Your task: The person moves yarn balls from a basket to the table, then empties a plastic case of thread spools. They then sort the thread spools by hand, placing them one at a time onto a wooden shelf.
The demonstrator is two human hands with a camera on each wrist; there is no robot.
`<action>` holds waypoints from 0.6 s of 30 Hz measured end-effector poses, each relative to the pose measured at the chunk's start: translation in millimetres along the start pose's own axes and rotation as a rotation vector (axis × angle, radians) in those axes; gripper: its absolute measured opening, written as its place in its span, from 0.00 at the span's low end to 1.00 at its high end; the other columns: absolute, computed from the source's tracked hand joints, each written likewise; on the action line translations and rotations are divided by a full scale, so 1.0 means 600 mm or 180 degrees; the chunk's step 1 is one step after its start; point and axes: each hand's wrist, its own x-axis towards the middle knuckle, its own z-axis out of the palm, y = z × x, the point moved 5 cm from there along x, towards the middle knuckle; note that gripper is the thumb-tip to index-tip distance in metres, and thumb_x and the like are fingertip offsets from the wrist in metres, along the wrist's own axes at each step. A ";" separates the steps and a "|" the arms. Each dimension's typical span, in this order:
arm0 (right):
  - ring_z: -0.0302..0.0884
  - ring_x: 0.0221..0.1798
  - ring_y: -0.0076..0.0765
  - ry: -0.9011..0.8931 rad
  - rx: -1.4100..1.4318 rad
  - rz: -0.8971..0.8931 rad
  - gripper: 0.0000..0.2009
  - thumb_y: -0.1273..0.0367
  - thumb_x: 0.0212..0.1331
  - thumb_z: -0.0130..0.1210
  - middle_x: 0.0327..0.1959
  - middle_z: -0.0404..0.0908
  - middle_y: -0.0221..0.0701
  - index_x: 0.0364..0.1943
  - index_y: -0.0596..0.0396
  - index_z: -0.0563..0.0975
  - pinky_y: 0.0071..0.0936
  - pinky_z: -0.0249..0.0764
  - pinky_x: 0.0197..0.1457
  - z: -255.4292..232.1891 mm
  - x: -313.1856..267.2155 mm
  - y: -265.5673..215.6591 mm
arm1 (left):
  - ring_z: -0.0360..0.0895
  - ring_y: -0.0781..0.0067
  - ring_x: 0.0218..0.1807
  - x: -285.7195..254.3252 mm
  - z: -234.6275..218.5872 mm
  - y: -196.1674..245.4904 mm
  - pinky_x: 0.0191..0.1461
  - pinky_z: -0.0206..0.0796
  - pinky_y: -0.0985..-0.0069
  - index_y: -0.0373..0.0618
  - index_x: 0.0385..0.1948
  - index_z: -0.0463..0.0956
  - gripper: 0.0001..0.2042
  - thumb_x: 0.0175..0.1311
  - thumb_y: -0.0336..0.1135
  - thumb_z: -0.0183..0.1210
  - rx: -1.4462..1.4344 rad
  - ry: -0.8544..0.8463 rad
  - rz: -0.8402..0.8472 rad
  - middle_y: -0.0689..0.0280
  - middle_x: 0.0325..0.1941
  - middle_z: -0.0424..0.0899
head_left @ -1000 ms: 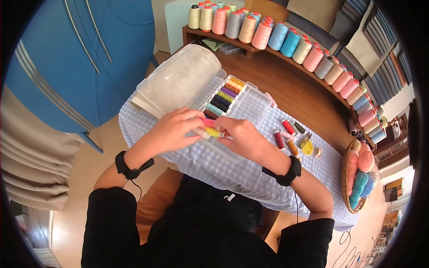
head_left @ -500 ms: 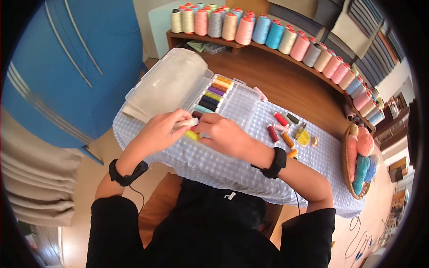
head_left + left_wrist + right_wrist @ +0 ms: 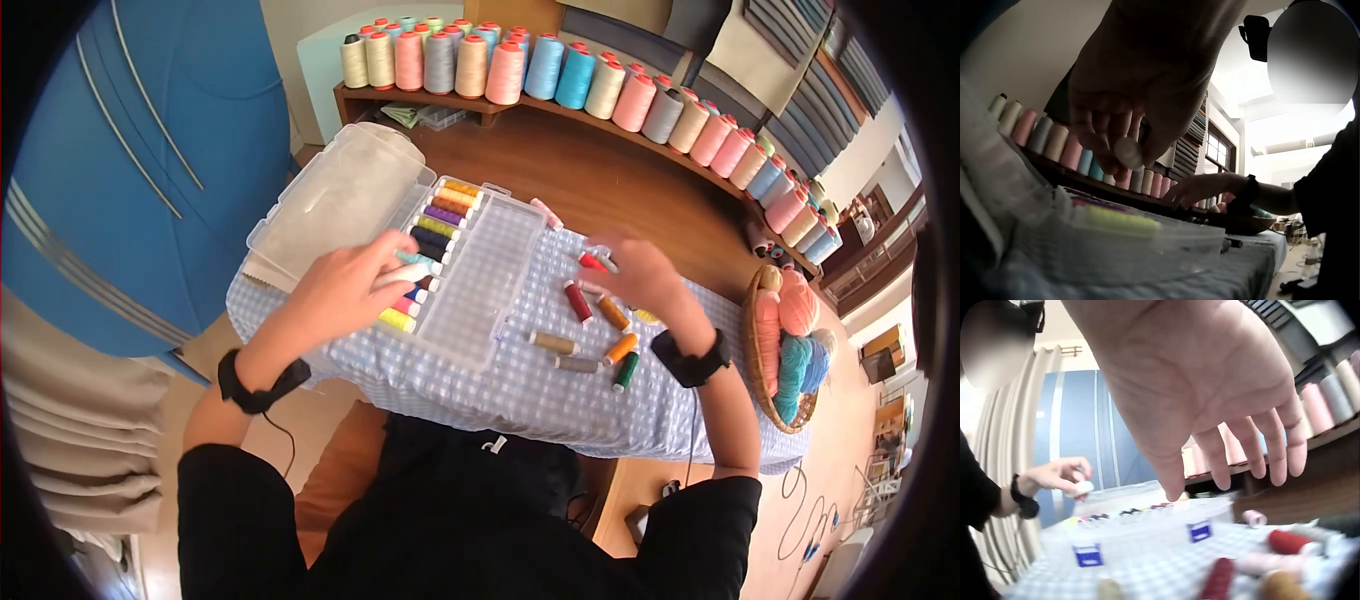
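Observation:
My left hand [image 3: 345, 285] pinches a white spool [image 3: 402, 275] between thumb and fingers, over the row of coloured spools in the clear plastic box [image 3: 470, 290]. In the left wrist view the white spool's round end [image 3: 1127, 151] shows between the fingertips. Out to the right, my right hand [image 3: 645, 275] hovers over the loose spools, its fingers spread and holding nothing; the right wrist view shows the bare palm [image 3: 1210, 381]. Below it lie a red spool [image 3: 1288, 542] and a dark red spool [image 3: 577, 301]. A yellow spool [image 3: 397, 320] sits at the box row's near end.
Tan, grey, orange and green spools lie on the checked cloth [image 3: 480, 392]. A basket of yarn [image 3: 787, 350] stands at the table's right end. Behind, a curved wooden shelf [image 3: 560, 113] carries large thread cones. The box's lid [image 3: 335, 205] lies open at the left.
My right hand has left the box and moved right, over the loose spools. My left hand still holds the white spool near the row. The head view has shifted.

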 end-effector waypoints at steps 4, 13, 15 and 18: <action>0.68 0.57 0.51 -0.0297 -0.0389 0.0951 0.34 0.47 0.47 0.60 0.54 0.70 0.48 0.54 0.57 0.70 0.40 0.65 0.59 -0.002 -0.023 0.080 | 0.77 0.57 0.41 0.100 0.039 0.025 0.44 0.67 0.66 0.42 0.40 0.73 0.11 0.54 0.32 0.57 0.0430 -0.0335 0.1299 0.59 0.36 0.81; 0.64 0.61 0.56 -0.0316 -0.0437 0.0791 0.45 0.36 0.41 0.55 0.56 0.68 0.50 0.60 0.53 0.65 0.45 0.64 0.61 0.048 -0.023 0.082 | 0.76 0.58 0.42 0.254 0.139 0.064 0.42 0.69 0.62 0.44 0.29 0.73 0.05 0.51 0.30 0.57 0.1518 -0.0114 0.1561 0.62 0.33 0.78; 0.65 0.60 0.55 -0.0413 -0.0434 0.0770 0.41 0.40 0.43 0.56 0.56 0.69 0.48 0.59 0.53 0.66 0.42 0.64 0.61 0.046 -0.016 0.072 | 0.76 0.60 0.41 0.264 0.142 0.051 0.41 0.69 0.62 0.45 0.29 0.74 0.05 0.51 0.31 0.58 0.1803 -0.0116 0.1248 0.63 0.34 0.76; 0.67 0.57 0.53 -0.0485 -0.0380 0.0670 0.34 0.47 0.46 0.57 0.53 0.71 0.46 0.56 0.53 0.69 0.39 0.65 0.60 0.055 0.001 0.071 | 0.76 0.60 0.42 0.262 0.139 0.044 0.40 0.69 0.61 0.46 0.29 0.73 0.05 0.51 0.32 0.58 0.1939 0.0221 0.1367 0.63 0.36 0.76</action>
